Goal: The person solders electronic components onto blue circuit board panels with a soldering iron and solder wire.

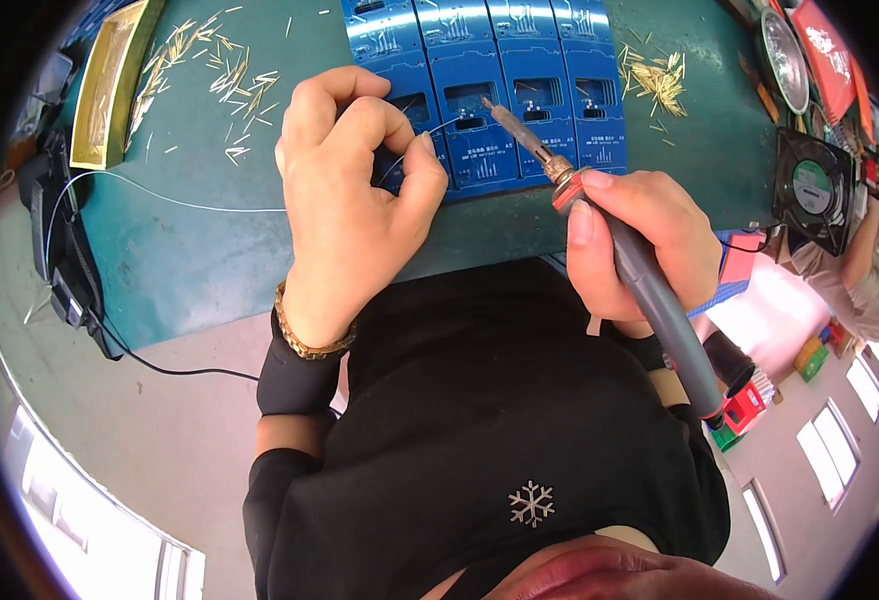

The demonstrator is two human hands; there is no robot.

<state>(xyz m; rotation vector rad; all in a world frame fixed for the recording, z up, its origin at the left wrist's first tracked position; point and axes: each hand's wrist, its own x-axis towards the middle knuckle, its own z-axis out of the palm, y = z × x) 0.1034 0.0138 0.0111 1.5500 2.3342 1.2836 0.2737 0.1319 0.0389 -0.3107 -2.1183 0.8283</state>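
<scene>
A blue circuit board panel [475, 165], made of several like sections side by side, lies on the green tabletop. Over its left part is my left hand [355, 180], thumb and forefinger pinched on a thin solder wire [200, 207]. The wire's free end reaches toward a cutout in the second section, while its long part trails off to the left. My right hand [650, 235] grips a grey soldering iron [650, 290] like a pen. Its tip points down at that same section, close to the wire's end; whether they touch is too small to tell.
Loose gold pins [245, 90] lie scattered left of the panel, beside a yellow tray [88, 140]. Another pin heap [660, 85] lies to its right. A black fan [813, 185], a metal dish [784, 60] and a red bin [822, 50] line the right edge. Another person [835, 285] is beyond.
</scene>
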